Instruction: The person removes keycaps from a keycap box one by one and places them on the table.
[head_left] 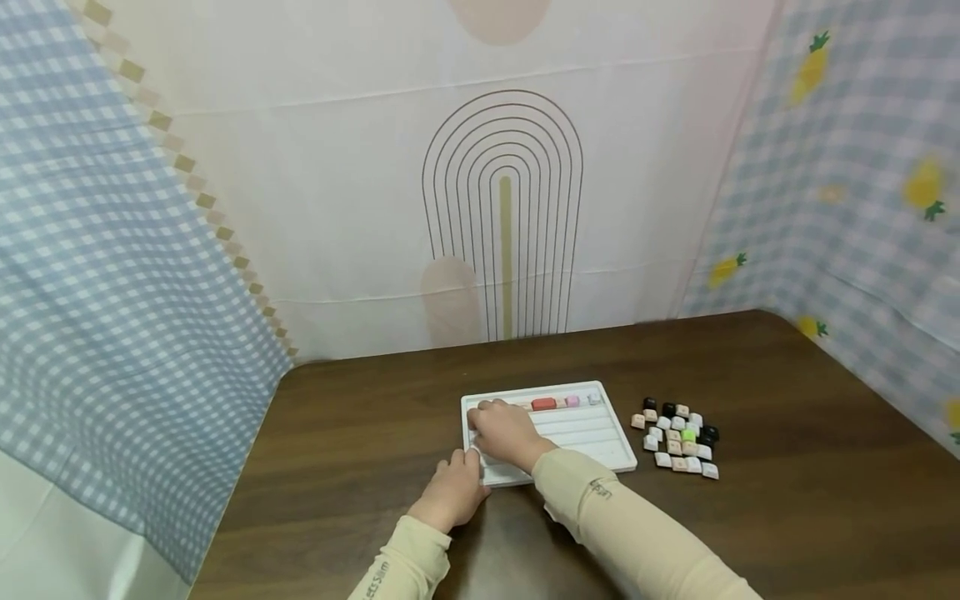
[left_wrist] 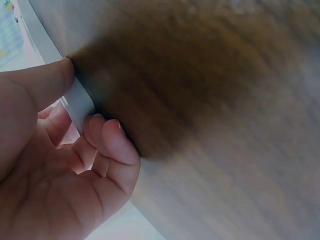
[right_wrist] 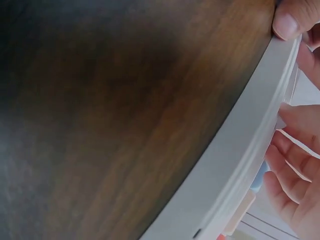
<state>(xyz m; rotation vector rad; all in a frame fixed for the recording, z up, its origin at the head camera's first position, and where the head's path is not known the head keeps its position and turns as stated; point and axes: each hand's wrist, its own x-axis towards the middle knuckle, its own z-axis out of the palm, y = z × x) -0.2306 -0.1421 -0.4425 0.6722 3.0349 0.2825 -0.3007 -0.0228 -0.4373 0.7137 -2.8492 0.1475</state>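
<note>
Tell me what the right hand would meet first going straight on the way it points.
The right hand would probably meet the white tray's left rim first, though depth there is hard to judge.

I saw a white fabric backdrop (head_left: 337, 192) with a thin nested-arch print (head_left: 506, 250) behind a dark brown wood-grain table (head_left: 360, 425). Blue-and-white checked cloth (head_left: 112, 275) hung left; paler checked cloth (head_left: 862, 242) with yellow pineapple prints (head_left: 726, 270) hung right.

White ridged tray (head_left: 592, 437), flat, coloured keycaps (head_left: 543, 404) in its far row, loose keycaps (head_left: 675, 447) beside it
</note>
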